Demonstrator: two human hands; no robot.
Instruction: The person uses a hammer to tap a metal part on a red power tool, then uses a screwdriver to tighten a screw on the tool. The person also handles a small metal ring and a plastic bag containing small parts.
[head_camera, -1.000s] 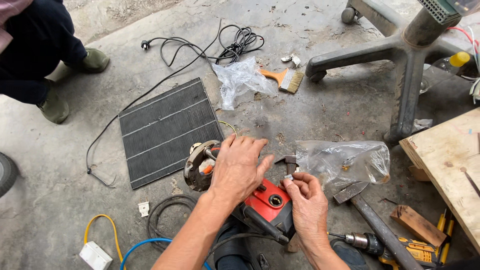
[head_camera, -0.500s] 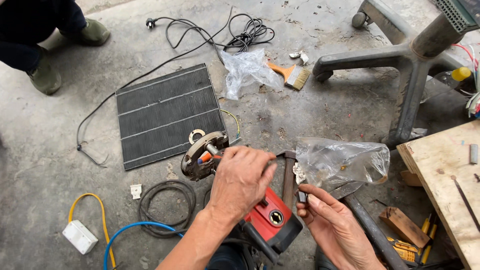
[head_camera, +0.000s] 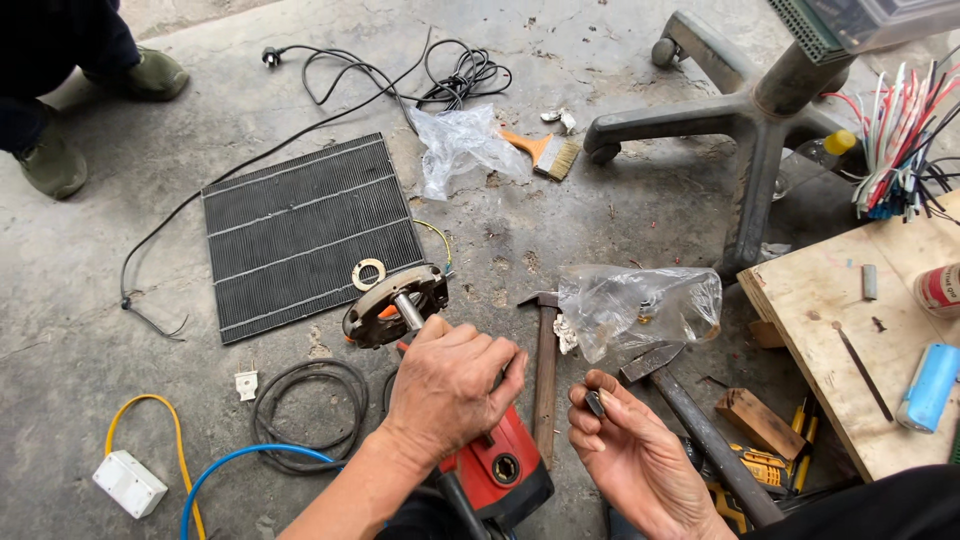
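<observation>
The left hand lies palm down, fingers curled and closed over the body of a red power tool on the concrete floor, gripping it near the middle of the lower edge of the view. Just beyond its knuckles, up and to the left, a round motor part with a metal shaft stands at the end of the tool, so the tool's long axis runs from the lower right up to the upper left, under the hand. The right hand sits just to the right, palm up and loosely cupped, with thumb and forefinger pinching one small dark piece; what it is cannot be made out. Between the two hands lies one wooden-handled hammer, its handle pointing toward the person and its head away; a second hammer with a metal handle lies just right of the right hand, which is the nearer hand to both. Two clear plastic bags are in view, one touching the second hammer's head, the other farther off beside one paintbrush. One black ribbed panel lies flat to the left.
</observation>
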